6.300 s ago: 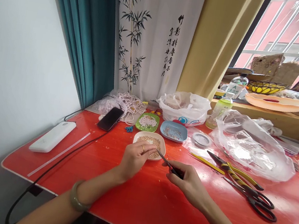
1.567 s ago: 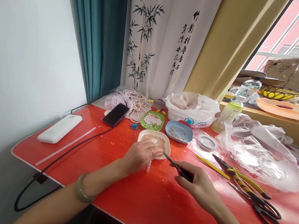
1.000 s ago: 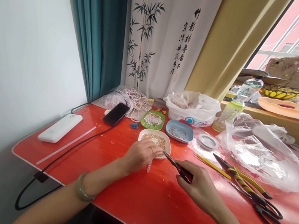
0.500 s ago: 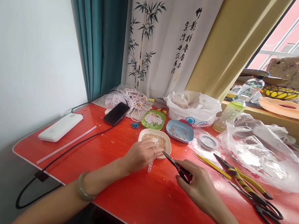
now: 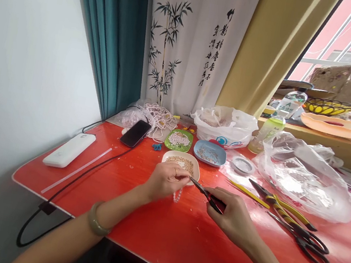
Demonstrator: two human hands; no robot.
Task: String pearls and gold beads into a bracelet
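Observation:
My left hand (image 5: pixel 167 180) is closed in a pinch on a string of clear beads (image 5: pixel 177 195), which hangs in a loop below the fingers. My right hand (image 5: pixel 232 214) grips small pliers with dark handles (image 5: pixel 216 202). Their thin jaws point left and reach the left fingertips; what they pinch there is too small to make out. Just behind the left hand sits a cream dish (image 5: pixel 197 171) of gold beads, partly covered by the fingers. Beyond it are a green dish (image 5: pixel 177 149) of pale beads and a blue dish (image 5: pixel 223 157) of small metal pieces.
Yellow-black pliers (image 5: pixel 279 206), black scissors (image 5: pixel 306 245) and yellow tweezers (image 5: pixel 249 193) lie at right. Behind are a spool (image 5: pixel 243 165), plastic bags (image 5: pixel 225 131) and a bottle (image 5: pixel 268 132). At left are a phone (image 5: pixel 135 133), a white power bank (image 5: pixel 70 150) and a black cable (image 5: pixel 87 168).
My left hand has turned slightly, and the hanging beads now show as a wider loop. The pliers' tips stay at the left fingertips. The whole view has shifted a little.

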